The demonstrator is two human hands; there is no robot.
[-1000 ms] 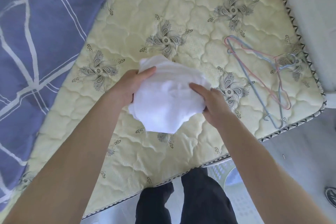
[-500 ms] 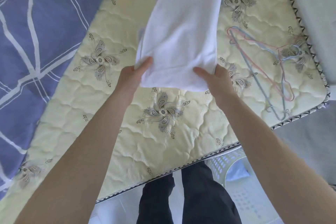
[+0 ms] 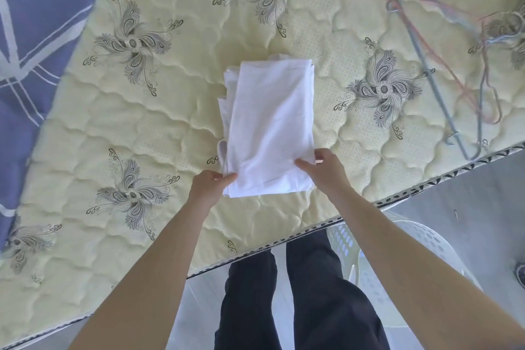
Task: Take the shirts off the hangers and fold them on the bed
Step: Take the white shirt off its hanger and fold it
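I had the folded white shirt (image 3: 270,128) flat on the mattress (image 3: 142,128), my left hand (image 3: 207,185) pinching its near-left corner, my right hand (image 3: 326,170) pinching the near-right edge. I judged the corners wanted squaring, layers aligned, then a flat press before letting go.

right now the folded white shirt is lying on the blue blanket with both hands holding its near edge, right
Not quite: the head view shows the folded white shirt lying on the cream quilted mattress, not the blue blanket. The left hand and right hand do hold its near edge.
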